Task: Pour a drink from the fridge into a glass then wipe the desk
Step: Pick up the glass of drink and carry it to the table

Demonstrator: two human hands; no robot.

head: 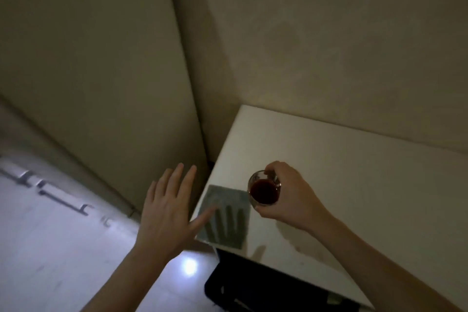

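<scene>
A glass (264,190) of dark red drink is held by the right hand (291,197) above the white desk (354,185), near the desk's front left corner. The glass is gripped from its right side: the fingers are curled round its far rim and the thumb is pressed under its near side. The right forearm is stretched in from the lower right, over the desk. A grey cloth (225,215) lies flat on the desk, just left of the glass, at the desk's corner. The left hand (167,213) is held open, palm down, fingers spread, left of the desk's edge; its thumb is pointed toward the cloth. Whether the thumb touches the cloth cannot be told.
</scene>
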